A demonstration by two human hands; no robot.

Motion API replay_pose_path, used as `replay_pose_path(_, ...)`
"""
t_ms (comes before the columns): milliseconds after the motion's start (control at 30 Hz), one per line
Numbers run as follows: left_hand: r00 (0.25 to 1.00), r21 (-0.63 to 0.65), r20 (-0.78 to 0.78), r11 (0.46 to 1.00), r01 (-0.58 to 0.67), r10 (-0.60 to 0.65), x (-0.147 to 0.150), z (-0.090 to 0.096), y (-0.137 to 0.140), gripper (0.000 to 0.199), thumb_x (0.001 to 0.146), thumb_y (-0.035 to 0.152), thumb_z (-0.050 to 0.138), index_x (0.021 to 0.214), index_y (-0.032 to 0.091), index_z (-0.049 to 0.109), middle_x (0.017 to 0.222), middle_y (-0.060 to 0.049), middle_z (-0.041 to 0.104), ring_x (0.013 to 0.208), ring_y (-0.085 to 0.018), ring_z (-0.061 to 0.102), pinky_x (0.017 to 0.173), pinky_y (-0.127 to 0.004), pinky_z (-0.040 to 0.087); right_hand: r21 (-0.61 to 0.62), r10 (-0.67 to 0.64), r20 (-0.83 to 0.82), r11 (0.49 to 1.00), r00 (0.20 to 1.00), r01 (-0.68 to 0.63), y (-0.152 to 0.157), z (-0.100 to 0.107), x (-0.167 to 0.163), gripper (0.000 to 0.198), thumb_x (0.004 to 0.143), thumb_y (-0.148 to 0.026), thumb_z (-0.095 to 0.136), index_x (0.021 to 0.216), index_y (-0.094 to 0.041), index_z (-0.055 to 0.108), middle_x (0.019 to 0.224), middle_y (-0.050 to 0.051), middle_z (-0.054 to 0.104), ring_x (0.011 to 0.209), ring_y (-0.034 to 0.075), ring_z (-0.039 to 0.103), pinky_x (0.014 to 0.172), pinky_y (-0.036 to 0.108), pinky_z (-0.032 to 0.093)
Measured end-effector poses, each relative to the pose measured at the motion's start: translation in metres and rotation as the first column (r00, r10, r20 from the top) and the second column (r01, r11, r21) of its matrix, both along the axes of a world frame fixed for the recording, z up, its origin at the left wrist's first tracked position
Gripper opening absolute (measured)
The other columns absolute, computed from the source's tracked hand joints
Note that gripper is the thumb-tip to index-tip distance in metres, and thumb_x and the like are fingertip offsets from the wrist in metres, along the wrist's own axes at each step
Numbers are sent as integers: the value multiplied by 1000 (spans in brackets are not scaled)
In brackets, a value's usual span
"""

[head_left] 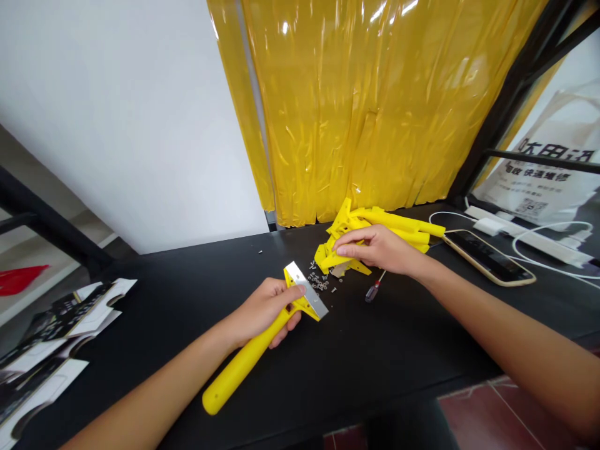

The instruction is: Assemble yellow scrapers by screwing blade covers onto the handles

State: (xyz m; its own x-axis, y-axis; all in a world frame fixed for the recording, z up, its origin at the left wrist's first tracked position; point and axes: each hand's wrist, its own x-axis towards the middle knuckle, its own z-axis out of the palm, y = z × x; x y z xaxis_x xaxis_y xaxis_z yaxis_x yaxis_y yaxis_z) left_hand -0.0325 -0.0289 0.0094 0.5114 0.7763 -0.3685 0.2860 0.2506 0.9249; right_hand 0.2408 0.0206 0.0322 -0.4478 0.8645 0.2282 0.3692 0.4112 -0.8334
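My left hand (pixel 272 306) is closed round the head of a yellow scraper (pixel 248 357). The thumb presses on its flat metal blade (pixel 307 290), and the handle slants down toward me. Over a heap of yellow scraper parts (pixel 394 220), my right hand (pixel 382 249) has its thumb and fingers bent together at a small yellow plastic piece (pixel 334 260); the exact grip is partly hidden. Loose screws and nuts (pixel 317 282) lie scattered between the two hands. A small screwdriver (pixel 372 292) with a dark handle rests on the black table below my right hand.
A phone (pixel 487 256) lies right of the heap, near white cables and a power strip (pixel 534 236). Printed cards (pixel 65 337) are stacked at the left edge. Behind the table (pixel 187 294) stand a white panel (pixel 140 125) and a yellow plastic curtain (pixel 365 112).
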Motion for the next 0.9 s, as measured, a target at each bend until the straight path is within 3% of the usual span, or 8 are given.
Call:
replay_pose_path(133,1000,-6,-5,1000,3,-3,1,1,-1,49,94,53,53,66,14,59,53,1,57,31,-9,49,31,-18,33,-46,-78,-113,996,991,73,-1,1,-2,38,79,-41,77,108,-21,64,67,-6,51,50,7,40,45,23,29)
replay_pose_path(233,1000,-2,-18,1000,3,-4,1,3,-1,50,94,54,53,64,13,59,53,0,57,31,-9,50,31,-18,33,-140,-103,-235,988,966,71,-3,1,-6,36,75,-41,79,97,-20,60,67,-6,50,49,7,38,44,22,29)
replay_pose_path(300,1000,3,-26,1000,3,-3,1,3,-1,51,94,54,53,64,13,59,53,0,57,31,-9,50,31,-18,33,-116,-103,-235,990,967,78,-3,-1,-8,31,79,-44,76,89,-19,61,69,-4,53,53,8,41,46,24,32)
replay_pose_path(433,1000,12,-31,1000,6,-5,0,2,0,50,94,55,52,70,13,62,53,0,58,31,-9,50,31,-18,33,162,-81,60,984,995,70,1,-10,-8,19,84,-38,70,89,-19,66,79,1,62,67,13,52,61,27,41)
replay_pose_path(567,999,11,-31,1000,11,-11,1,2,0,50,94,55,52,69,13,62,54,0,58,32,-9,50,32,-18,34,336,-93,402,940,911,-52,5,-16,-1,22,83,-38,71,99,-22,69,100,4,68,86,18,60,73,31,43)
replay_pose_path(733,999,19,-35,999,31,-30,2,4,-1,48,93,55,55,69,13,62,55,0,59,32,-9,51,32,-18,34,284,-141,619,957,773,-53,6,-17,5,22,82,-45,71,82,-23,69,84,3,70,78,21,61,60,31,36)
replay_pose_path(900,999,13,-40,999,34,-33,2,4,-1,48,93,54,54,67,14,60,55,0,59,33,-9,51,32,-18,34,233,-152,622,973,768,4,9,-21,7,19,79,-39,75,87,-23,69,88,3,70,81,21,62,61,30,36)
